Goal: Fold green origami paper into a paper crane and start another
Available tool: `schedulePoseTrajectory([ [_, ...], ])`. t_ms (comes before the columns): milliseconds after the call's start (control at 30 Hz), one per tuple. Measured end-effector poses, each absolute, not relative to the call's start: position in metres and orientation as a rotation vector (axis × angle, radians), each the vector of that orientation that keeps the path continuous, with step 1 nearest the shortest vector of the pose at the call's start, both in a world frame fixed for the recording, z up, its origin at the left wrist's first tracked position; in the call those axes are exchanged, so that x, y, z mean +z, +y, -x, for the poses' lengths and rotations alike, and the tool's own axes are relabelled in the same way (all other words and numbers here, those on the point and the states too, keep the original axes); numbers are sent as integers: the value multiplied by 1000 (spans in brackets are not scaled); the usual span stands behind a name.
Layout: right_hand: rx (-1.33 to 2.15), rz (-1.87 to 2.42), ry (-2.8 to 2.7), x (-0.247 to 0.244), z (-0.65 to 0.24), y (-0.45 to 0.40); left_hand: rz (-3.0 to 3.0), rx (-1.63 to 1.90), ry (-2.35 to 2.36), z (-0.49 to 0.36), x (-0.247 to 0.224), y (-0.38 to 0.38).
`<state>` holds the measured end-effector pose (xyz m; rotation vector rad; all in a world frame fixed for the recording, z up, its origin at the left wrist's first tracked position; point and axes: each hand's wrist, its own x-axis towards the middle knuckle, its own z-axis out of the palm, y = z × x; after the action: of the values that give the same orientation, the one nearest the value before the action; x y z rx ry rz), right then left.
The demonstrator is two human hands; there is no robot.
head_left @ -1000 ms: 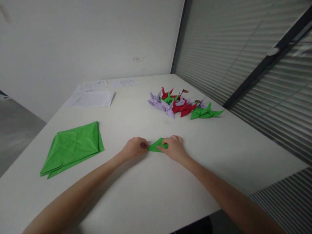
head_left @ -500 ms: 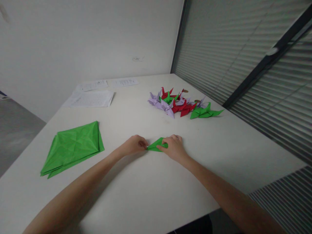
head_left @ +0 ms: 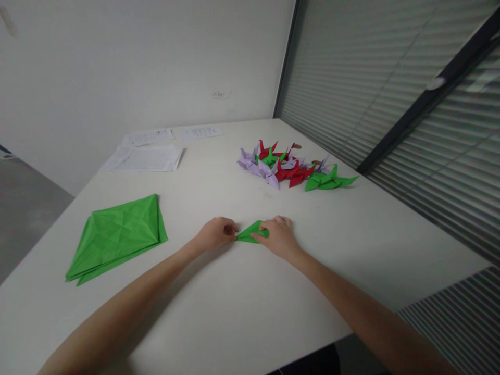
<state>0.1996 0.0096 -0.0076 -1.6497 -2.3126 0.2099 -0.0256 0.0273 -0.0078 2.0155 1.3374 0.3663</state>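
Observation:
A small piece of folded green origami paper (head_left: pixel 249 233) lies on the white table between my hands, its narrow tip pointing left. My left hand (head_left: pixel 217 232) pinches that tip between thumb and finger. From the right, my right hand (head_left: pixel 278 234) grips the wider end, with the thumb on top and the fingers covering the far part of the paper. To the left of my left arm lies a stack of creased green paper sheets (head_left: pixel 121 229).
Beyond my hands sits a cluster of folded paper cranes in red, lilac and green, including a green crane (head_left: pixel 326 179) at its right. Printed papers (head_left: pixel 144 158) lie at the back left. Window blinds (head_left: pixel 375 94) border the right side, and a white wall (head_left: pixel 156 62) stands behind.
Almost nothing differs. My left hand has shifted very slightly, still at the narrow tip of the green paper, while my right hand keeps its place.

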Motion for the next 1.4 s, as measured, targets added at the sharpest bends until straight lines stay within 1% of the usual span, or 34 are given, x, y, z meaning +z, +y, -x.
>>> schedulePoseTrajectory([
  [167, 210, 1658, -2322, -7, -199, 10, -2056, 348, 1235, 28, -2, 29],
  [300, 210, 1663, -2324, -6, -199, 9, -1938, 294, 1089, 32, 6, 31],
  [433, 204, 1682, -2326, -5, -198, 9, -1941, 282, 1081, 35, 16, 33],
  [533, 197, 1680, -2330, -6, -198, 9, -2141, 222, 1120, 32, 26, 25],
  [633, 190, 1670, -2331, -9, -199, 10, -2544, 167, 1199, 17, 33, 2],
  [733, 191, 1655, -2321, -10, -199, 10, -2777, 52, 1331, -6, 30, -30],
  [900, 212, 1657, -2321, -8, -199, 9, -2874, -13, 1430, -30, 10, -65],
  [1033, 223, 1664, -2332, -6, -199, 11, -2888, -29, 1489, -31, 3, -66],
  [1400, 338, 1743, -2308, -5, -209, 19, -2864, -77, 1484, -30, 11, -66],
])
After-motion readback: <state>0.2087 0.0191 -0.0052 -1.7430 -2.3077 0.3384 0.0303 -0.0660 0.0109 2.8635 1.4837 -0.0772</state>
